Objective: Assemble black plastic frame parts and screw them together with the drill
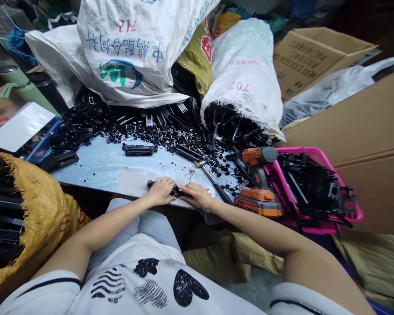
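Both hands rest on a long black plastic part (151, 185) lying at the near edge of the pale blue table (101, 164). My left hand (160, 191) covers its left half with fingers curled over it. My right hand (197, 194) presses on its right end, fingers bent together. Another black part (138, 149) lies alone farther back on the table. An orange cordless drill (258, 181) stands just right of my right hand, and a hammer (213, 178) lies between them.
Piles of small black parts (164, 129) cover the table's back, spilling from white woven sacks (131, 52). A pink basket (315, 188) of black parts sits right. A yellow sack (29, 210) is at left, cardboard boxes (371, 131) at right, and a green bottle (22, 85) far left.
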`<move>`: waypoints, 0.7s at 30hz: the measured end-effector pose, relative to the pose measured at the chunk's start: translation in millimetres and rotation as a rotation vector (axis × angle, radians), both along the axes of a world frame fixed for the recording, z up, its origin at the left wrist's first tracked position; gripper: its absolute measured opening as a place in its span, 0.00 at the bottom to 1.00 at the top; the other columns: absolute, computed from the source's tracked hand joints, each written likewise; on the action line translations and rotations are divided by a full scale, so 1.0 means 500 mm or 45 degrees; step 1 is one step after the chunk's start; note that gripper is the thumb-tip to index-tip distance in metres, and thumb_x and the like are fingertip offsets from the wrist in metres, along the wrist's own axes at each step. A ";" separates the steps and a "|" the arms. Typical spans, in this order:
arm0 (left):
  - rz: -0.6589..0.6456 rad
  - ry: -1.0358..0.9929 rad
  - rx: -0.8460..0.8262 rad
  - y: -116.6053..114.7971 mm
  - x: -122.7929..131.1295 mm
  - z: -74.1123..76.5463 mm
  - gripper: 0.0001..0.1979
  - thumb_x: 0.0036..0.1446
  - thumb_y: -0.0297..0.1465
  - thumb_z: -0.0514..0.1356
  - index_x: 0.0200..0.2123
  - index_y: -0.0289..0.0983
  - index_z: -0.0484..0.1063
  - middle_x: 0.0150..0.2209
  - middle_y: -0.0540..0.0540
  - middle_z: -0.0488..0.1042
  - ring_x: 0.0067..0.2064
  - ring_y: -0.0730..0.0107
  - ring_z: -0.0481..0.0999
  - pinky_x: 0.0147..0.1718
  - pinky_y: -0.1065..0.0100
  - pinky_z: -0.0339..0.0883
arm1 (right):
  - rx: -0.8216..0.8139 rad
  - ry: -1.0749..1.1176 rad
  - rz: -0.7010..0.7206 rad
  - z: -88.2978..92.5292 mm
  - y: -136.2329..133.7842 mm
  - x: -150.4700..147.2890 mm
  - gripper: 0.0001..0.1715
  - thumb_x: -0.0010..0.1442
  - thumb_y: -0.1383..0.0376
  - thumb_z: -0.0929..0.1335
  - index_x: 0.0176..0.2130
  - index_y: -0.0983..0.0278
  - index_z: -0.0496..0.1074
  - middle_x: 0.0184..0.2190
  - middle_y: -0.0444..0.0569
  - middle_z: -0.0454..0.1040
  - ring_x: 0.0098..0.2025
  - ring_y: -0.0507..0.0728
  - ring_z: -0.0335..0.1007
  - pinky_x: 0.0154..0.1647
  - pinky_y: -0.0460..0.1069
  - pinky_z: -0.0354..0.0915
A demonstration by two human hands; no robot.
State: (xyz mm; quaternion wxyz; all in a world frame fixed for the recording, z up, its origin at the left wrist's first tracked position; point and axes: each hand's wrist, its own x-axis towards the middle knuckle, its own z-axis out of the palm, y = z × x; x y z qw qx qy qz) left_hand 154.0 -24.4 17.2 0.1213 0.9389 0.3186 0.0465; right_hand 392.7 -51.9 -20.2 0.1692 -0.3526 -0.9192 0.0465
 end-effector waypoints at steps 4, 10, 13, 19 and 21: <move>-0.023 0.011 -0.012 -0.008 -0.001 0.005 0.23 0.56 0.43 0.60 0.48 0.33 0.64 0.45 0.38 0.70 0.50 0.55 0.67 0.44 0.60 0.60 | -0.010 -0.083 0.157 0.001 0.015 0.006 0.25 0.66 0.55 0.60 0.57 0.64 0.64 0.34 0.51 0.72 0.35 0.54 0.67 0.35 0.48 0.63; -0.196 0.073 0.161 -0.017 -0.042 0.001 0.31 0.62 0.45 0.50 0.61 0.29 0.54 0.56 0.31 0.65 0.55 0.51 0.65 0.50 0.57 0.56 | 0.181 -0.258 -0.206 0.020 -0.007 0.012 0.31 0.61 0.44 0.61 0.40 0.68 0.73 0.28 0.52 0.71 0.31 0.55 0.65 0.30 0.48 0.56; -0.277 0.046 0.181 0.002 -0.064 -0.002 0.31 0.63 0.47 0.47 0.59 0.28 0.59 0.51 0.32 0.69 0.48 0.54 0.71 0.45 0.59 0.60 | 0.230 -0.276 -0.314 0.029 -0.026 0.003 0.33 0.58 0.40 0.61 0.26 0.67 0.69 0.22 0.49 0.67 0.26 0.53 0.63 0.27 0.47 0.51; -0.202 -0.279 0.360 0.031 -0.115 0.006 0.28 0.63 0.49 0.45 0.52 0.34 0.69 0.50 0.35 0.72 0.50 0.55 0.69 0.49 0.56 0.58 | 0.233 -0.234 -0.383 0.041 -0.015 0.008 0.35 0.57 0.38 0.61 0.22 0.66 0.66 0.20 0.48 0.66 0.24 0.52 0.61 0.25 0.47 0.48; 0.212 -0.298 0.385 0.013 -0.131 0.005 0.25 0.64 0.45 0.45 0.40 0.35 0.75 0.39 0.37 0.75 0.45 0.56 0.71 0.45 0.57 0.60 | 0.197 -0.227 -0.403 0.041 -0.012 0.010 0.35 0.57 0.38 0.61 0.22 0.65 0.67 0.20 0.49 0.66 0.23 0.52 0.62 0.25 0.47 0.49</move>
